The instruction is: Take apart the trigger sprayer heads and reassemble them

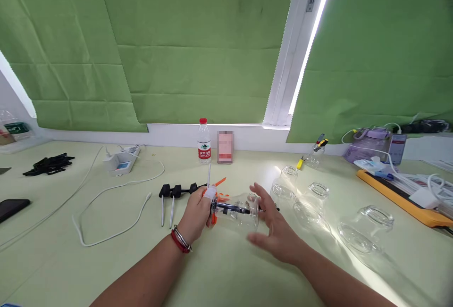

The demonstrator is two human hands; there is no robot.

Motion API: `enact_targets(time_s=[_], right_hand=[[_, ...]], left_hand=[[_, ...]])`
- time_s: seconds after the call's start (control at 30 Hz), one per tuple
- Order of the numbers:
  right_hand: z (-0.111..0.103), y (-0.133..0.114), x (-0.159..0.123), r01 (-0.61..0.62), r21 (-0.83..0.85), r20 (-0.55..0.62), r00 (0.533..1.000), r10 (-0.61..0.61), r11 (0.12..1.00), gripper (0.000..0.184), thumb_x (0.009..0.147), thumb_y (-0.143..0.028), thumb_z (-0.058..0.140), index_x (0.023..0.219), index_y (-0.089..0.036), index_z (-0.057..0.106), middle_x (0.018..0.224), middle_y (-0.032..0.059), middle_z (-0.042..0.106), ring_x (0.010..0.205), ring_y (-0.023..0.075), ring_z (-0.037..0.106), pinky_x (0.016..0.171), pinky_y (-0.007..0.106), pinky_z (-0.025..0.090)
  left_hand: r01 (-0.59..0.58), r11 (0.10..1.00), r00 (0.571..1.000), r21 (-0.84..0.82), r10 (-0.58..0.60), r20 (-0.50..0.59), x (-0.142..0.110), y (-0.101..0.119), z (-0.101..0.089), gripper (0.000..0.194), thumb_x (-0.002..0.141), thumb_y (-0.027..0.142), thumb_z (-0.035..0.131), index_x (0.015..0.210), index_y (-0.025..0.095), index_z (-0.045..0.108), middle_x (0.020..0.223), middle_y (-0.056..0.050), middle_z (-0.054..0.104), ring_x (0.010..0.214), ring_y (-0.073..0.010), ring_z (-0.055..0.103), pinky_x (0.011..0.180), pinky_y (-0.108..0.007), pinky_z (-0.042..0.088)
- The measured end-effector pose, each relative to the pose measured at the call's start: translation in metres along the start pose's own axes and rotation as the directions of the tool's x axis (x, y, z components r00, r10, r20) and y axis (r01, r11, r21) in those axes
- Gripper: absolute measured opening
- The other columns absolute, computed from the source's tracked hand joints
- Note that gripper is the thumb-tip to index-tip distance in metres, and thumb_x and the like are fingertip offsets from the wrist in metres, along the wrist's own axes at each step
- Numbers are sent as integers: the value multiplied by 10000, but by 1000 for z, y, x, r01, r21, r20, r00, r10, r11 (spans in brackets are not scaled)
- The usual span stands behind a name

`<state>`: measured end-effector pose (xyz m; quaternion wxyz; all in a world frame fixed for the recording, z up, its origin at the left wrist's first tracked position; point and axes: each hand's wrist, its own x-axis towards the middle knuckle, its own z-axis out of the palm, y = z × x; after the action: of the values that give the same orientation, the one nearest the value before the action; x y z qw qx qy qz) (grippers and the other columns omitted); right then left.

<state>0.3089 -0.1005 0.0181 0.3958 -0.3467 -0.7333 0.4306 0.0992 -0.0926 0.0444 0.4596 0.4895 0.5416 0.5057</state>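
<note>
Over the table, my left hand [201, 210] is closed at the narrow left end of a clear glass vessel [239, 222] lying on its side. Inside the glass runs a dark rod [231, 209], with a black collar near my fingers. White wrapping covers one of my left fingers. Orange parts [222, 197] show around that grip, but I cannot make out their kind. My right hand [271, 227] is open beside the vessel's wide right end, its fingers spread; whether it touches the glass is unclear. Left of my left hand are black knobs with metal rods [172, 210].
Several upturned clear glass vessels [366, 229] stand at the right. Behind are a red-capped water bottle [204, 144], a pink card [225, 147] and a glass holding tools [316, 156]. A white cable [106, 243] loops left from a power strip [123, 161]; black strips [49, 164] lie farther left.
</note>
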Motion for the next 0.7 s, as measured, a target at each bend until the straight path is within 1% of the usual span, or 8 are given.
enact_targets(time_s=[0.1, 0.17, 0.27, 0.33, 0.4, 0.53, 0.6, 0.7], right_hand=[[5, -2, 3, -319, 335, 140, 947, 288, 886, 540, 876, -555, 374, 1340, -291, 291, 1174, 109, 499, 904, 218, 618, 686, 390, 550], [4, -3, 3, -318, 288, 148, 947, 286, 903, 515, 865, -530, 427, 1298, -264, 343, 1070, 91, 541, 796, 196, 628, 639, 370, 550], [-2, -1, 1, 67, -123, 14, 998, -66, 990, 554, 787, -313, 622, 1287, -294, 383, 1231, 96, 476, 1092, 253, 518, 899, 449, 466], [-7, 2, -1, 347, -374, 80, 936, -343, 860, 495, 791, -173, 598, 1232, -348, 456, 1331, 57, 416, 1271, 273, 349, 1033, 502, 324], [-9, 4, -1, 440, -439, 122, 893, -433, 784, 519, 804, -154, 583, 1249, -381, 441, 1402, 35, 350, 1336, 283, 241, 1062, 531, 264], [-4, 3, 1, 43, -24, 29, 999, -42, 999, 688, 829, -453, 555, 1397, -329, 186, 1432, 132, 288, 1220, 298, 435, 904, 486, 460], [-1, 1, 2, -199, 235, 153, 974, 166, 952, 554, 893, -543, 359, 1372, -292, 236, 1286, 148, 459, 989, 258, 606, 711, 419, 544], [-1, -1, 0, -159, 144, 130, 982, 140, 977, 568, 847, -484, 508, 1339, -270, 322, 1172, 124, 540, 930, 239, 620, 722, 397, 543]], left_hand=[[-31, 999, 1000, 27, 31, 0, 0, -6, 1, 364, 827, 525, 434, 736, 180, 506, 416, 50, 480, 287, -98, 398, 284, -192, 279], [-34, 999, 999, 40, 33, 23, 1, -6, 1, 364, 827, 522, 439, 723, 180, 508, 405, 55, 460, 288, -102, 407, 286, -192, 283], [18, 1000, 996, -12, -17, 84, 1, -2, -1, 382, 828, 527, 427, 699, 177, 510, 412, 48, 473, 267, -88, 368, 281, -197, 277], [67, 996, 987, -63, -57, 148, 1, 1, -1, 394, 827, 535, 419, 721, 172, 528, 434, 44, 493, 261, -76, 337, 278, -197, 271], [76, 994, 985, -79, -63, 161, 1, 1, -2, 402, 827, 539, 417, 740, 167, 542, 441, 43, 498, 267, -71, 334, 281, -192, 270], [-3, 1000, 998, -26, 5, 61, 0, -4, -1, 389, 832, 525, 426, 737, 165, 538, 418, 37, 496, 288, -90, 395, 298, -189, 278], [-29, 999, 998, -15, 30, 55, 1, -7, 0, 370, 830, 516, 437, 734, 171, 531, 410, 42, 487, 293, -98, 413, 299, -189, 284], [-14, 1000, 997, -27, 16, 78, 2, -5, -1, 357, 817, 506, 460, 678, 180, 508, 400, 44, 476, 280, -96, 398, 291, -192, 282]])
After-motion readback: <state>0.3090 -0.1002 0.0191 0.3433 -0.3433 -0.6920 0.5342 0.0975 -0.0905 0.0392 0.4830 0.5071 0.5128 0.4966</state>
